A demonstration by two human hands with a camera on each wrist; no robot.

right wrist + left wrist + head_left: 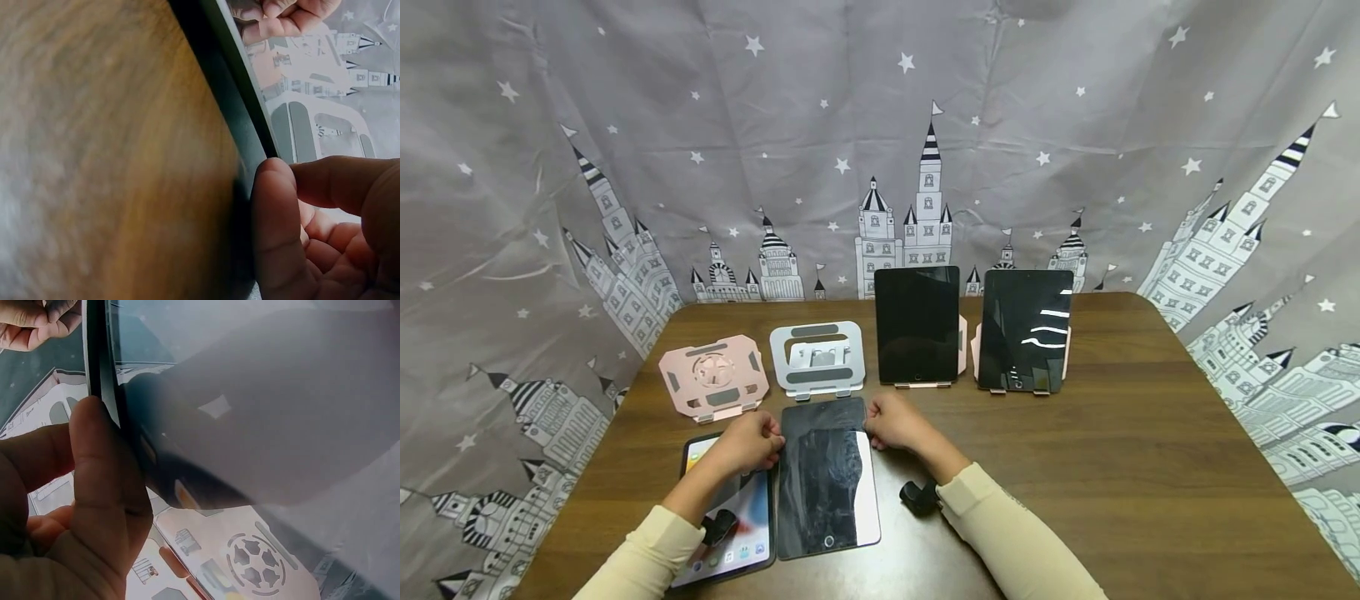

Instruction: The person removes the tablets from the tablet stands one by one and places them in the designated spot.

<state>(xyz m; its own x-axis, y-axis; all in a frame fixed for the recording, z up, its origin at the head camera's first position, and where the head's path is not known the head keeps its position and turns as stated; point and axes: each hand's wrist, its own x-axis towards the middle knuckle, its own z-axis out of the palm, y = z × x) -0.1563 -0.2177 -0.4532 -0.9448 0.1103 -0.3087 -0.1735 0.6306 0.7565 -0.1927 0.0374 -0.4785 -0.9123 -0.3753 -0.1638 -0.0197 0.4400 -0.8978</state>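
Note:
A dark-screened tablet (808,475) is held by its two long sides, near the upper corners. My left hand (751,442) pinches the left edge, and my right hand (895,421) pinches the right edge. In the left wrist view, the thumb and curled fingers (109,481) meet at the tablet's thin edge. The right wrist view likewise has the fingertips (275,187) on its rim. Just beyond the tablet's top stands a light blue tablet stand (818,377). Partly under my left forearm lies a second tablet (741,521) with its screen lit.
A pink stand (715,375) sits at the back left. Two black-screened tablets, one at centre (917,325) and another tablet (1026,333) to its right, lean upright on pink stands. The brown table (1150,467) stretches right; a grey castle-print curtain (850,125) hangs behind.

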